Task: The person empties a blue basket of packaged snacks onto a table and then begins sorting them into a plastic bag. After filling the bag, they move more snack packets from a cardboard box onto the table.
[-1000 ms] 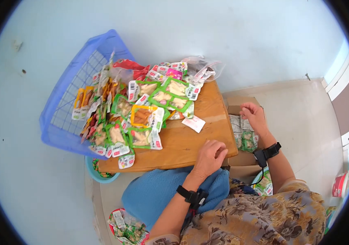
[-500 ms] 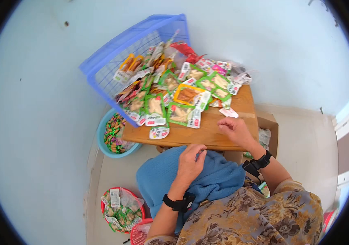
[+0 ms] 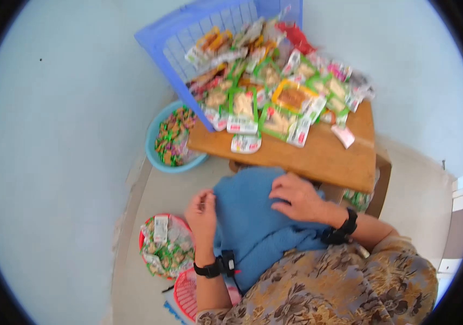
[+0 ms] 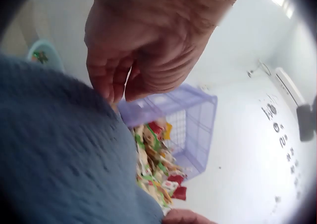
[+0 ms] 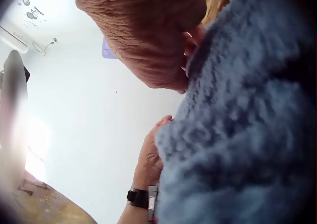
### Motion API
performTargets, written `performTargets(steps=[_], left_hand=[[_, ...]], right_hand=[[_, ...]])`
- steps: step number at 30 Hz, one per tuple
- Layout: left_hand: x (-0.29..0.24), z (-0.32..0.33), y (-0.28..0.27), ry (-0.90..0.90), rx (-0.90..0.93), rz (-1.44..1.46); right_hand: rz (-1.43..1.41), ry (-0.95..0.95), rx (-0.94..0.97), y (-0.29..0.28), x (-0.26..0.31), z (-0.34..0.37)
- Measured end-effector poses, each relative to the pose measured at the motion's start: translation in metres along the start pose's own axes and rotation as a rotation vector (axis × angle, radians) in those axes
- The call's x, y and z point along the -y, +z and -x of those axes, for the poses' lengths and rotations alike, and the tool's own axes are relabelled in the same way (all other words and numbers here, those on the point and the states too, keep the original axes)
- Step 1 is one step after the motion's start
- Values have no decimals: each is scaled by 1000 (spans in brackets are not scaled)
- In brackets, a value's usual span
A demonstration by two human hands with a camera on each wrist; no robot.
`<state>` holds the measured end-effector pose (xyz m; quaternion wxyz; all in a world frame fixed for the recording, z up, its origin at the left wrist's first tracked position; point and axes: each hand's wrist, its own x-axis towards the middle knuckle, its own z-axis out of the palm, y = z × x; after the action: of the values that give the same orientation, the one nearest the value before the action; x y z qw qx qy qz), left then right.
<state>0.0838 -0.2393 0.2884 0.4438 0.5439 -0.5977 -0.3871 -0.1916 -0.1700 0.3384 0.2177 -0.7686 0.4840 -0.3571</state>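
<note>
We have the cloth (image 3: 253, 216) draped over our lap, just in front of the table (image 3: 307, 160). Our left hand (image 3: 201, 216) is at the cloth's left edge, its fingers curled in toward the thumb; we cannot tell whether they pinch the cloth. Our right hand (image 3: 299, 199) rests on top of the cloth near the table's front edge, gripping nothing we can see, its fingers loosely bent and spread a little. We wear a black band on each wrist.

On the table, sealed packs (image 3: 242, 103) lie in a heap that runs into the tilted blue crate (image 3: 172, 70). A red bag (image 3: 295, 37) is at the heap's back, and a white slip (image 3: 343, 135) lies to its right. On the floor to our left are a basin (image 3: 149, 142) of small pieces, a red basket (image 3: 141, 238) holding more packs, and a pink basket (image 3: 186, 292). A box (image 3: 383, 179) stands beside the table's right end.
</note>
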Motion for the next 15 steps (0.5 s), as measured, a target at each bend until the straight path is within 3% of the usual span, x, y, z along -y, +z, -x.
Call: performTargets(steps=[2, 8, 10, 12, 14, 15], left_hand=[[15, 18, -34, -170, -193, 187], [147, 131, -149, -543, -373, -98], [184, 180, -174, -586, -425, -160], [190, 222, -187, -626, -483, -221], [190, 252, -190, -647, -447, -474], [185, 263, -191, -690, -427, -467]], right_hand=[[173, -66, -81, 9, -4, 1], [170, -78, -138, 23, -9, -1], [155, -64, -184, 25, -9, -2], [145, -71, -170, 27, -8, -3], [181, -49, -169, 28, -8, -3], [172, -56, -153, 29, -9, -3]])
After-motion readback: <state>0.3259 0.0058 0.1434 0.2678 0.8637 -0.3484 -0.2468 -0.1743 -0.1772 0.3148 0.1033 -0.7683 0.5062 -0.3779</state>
